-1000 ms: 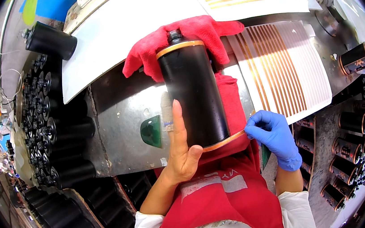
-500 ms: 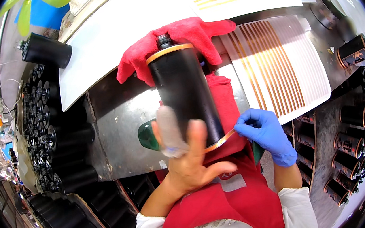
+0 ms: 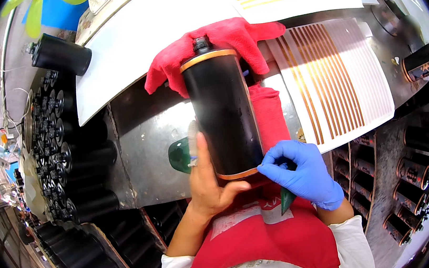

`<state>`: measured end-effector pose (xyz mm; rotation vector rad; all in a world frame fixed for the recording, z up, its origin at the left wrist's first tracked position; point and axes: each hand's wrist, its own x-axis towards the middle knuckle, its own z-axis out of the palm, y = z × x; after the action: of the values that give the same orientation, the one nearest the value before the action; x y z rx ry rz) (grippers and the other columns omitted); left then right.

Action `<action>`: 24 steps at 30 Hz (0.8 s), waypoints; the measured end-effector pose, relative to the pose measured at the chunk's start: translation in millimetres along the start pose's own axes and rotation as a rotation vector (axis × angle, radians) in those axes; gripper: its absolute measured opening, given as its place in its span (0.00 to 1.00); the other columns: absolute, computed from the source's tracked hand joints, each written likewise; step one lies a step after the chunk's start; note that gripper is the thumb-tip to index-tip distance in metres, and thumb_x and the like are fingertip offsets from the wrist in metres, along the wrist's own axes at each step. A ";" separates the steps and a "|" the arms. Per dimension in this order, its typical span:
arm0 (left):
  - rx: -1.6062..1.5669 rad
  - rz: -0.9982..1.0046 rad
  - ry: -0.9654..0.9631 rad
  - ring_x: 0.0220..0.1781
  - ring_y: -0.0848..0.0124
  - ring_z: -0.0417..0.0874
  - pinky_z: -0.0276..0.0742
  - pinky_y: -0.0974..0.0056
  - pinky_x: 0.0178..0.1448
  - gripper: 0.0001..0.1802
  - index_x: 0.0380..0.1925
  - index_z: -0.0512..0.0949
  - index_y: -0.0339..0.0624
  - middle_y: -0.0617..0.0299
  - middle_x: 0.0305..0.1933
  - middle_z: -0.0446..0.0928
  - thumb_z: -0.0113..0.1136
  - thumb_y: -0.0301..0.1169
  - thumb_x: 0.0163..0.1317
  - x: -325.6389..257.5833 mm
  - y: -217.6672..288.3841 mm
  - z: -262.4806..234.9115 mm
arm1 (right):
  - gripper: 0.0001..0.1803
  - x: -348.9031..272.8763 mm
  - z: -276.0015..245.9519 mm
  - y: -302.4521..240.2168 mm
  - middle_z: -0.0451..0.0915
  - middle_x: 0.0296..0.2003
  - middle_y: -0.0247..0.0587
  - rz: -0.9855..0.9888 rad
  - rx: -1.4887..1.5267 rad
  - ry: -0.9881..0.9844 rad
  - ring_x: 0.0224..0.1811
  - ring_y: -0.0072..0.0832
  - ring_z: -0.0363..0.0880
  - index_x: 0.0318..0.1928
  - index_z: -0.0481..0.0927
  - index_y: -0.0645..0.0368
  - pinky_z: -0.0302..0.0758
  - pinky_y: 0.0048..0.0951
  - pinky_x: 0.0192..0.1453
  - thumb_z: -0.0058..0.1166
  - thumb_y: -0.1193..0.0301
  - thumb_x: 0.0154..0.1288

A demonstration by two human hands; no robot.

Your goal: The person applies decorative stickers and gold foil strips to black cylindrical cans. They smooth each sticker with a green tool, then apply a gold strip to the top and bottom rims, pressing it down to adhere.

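Observation:
A large black cylinder [image 3: 224, 114] with a copper band at each end lies lengthwise on a red cloth [image 3: 214, 41] on the metal bench [image 3: 146, 136]. My bare left hand [image 3: 206, 180] cups its near end from the left and below, thumb under the rim. My right hand [image 3: 303, 171], in a blue glove, presses its fingertips on the lower copper band and holds a dark green pointed tool [image 3: 287, 200]. A green object [image 3: 179, 156] sits just left of the cylinder, partly hidden by my left hand.
A white sheet [image 3: 334, 72] of copper strips lies right of the cylinder. Racks of black cylinders [image 3: 63, 151] fill the left side, and copper-banded ones [image 3: 419, 163] the right. One black cylinder [image 3: 60, 55] lies at the far left, another [image 3: 420, 62] at the far right.
My left hand has slid from the cylinder's side down to its near end. The cylinder has turned slightly. My right hand stays at the lower band.

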<state>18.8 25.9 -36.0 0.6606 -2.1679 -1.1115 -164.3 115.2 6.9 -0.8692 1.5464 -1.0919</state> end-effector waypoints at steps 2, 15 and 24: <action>0.116 0.112 0.077 0.66 0.43 0.60 0.55 0.56 0.67 0.60 0.66 0.44 0.26 0.31 0.67 0.50 0.72 0.44 0.44 11.8 16.0 4.5 | 0.06 -3.8 -1.4 -0.4 0.76 0.23 0.29 0.003 0.035 0.006 0.22 0.11 0.69 0.31 0.80 0.63 0.68 0.15 0.27 0.61 0.72 0.56; -0.002 0.024 -0.044 0.72 0.41 0.45 0.41 0.53 0.71 0.52 0.64 0.59 0.35 0.32 0.69 0.46 0.75 0.41 0.39 20.0 7.7 4.3 | 0.05 -11.7 -8.6 -12.0 0.74 0.21 0.28 -0.032 0.098 -0.102 0.21 0.09 0.69 0.30 0.79 0.63 0.66 0.13 0.25 0.61 0.75 0.56; -0.186 -0.078 -0.146 0.74 0.50 0.43 0.37 0.56 0.72 0.48 0.63 0.62 0.36 0.40 0.69 0.52 0.75 0.39 0.41 13.7 -0.9 -1.9 | 0.06 -2.8 -11.2 -6.2 0.76 0.22 0.27 0.112 0.134 -0.046 0.22 0.08 0.69 0.31 0.79 0.64 0.67 0.12 0.25 0.61 0.75 0.55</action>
<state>10.8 15.3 -31.9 0.6009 -2.1398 -1.4219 -174.5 118.2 14.6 -0.7039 1.4490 -1.0733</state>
